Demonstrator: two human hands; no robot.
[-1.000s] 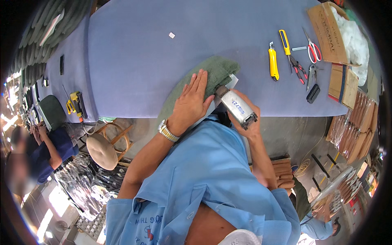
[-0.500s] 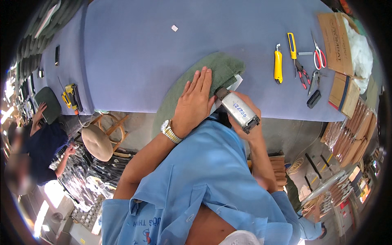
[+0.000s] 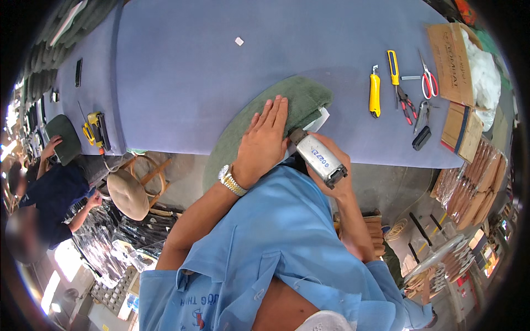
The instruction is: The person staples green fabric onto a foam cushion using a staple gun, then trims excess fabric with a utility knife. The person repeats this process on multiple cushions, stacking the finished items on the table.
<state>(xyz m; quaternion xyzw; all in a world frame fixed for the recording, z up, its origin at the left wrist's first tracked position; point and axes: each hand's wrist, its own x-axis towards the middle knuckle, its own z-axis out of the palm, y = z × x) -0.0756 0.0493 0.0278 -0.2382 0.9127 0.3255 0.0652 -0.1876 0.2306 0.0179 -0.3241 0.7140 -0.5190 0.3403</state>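
My left hand [image 3: 265, 140] lies flat, fingers together, on a rounded green upholstered cushion panel [image 3: 301, 99] that hangs over the near edge of the blue-covered table [image 3: 193, 66]. My right hand [image 3: 337, 176] grips a grey cylindrical power tool [image 3: 319, 157] whose nose points at the panel's right edge, beside a bit of white material [image 3: 322, 118]. A metal watch [image 3: 232, 181] sits on my left wrist.
On the table's right lie a yellow utility knife [image 3: 375, 94], a yellow-handled tool [image 3: 393, 66], pliers [image 3: 407, 105], red scissors [image 3: 428, 80] and cardboard boxes [image 3: 450, 60]. A yellow power tool [image 3: 95, 128] sits at left. Another person [image 3: 52, 182] works lower left beside a stool [image 3: 130, 193].
My view has shifted slightly; both hands stay on the green panel and the tool, with the left hand sliding a little farther onto the panel.
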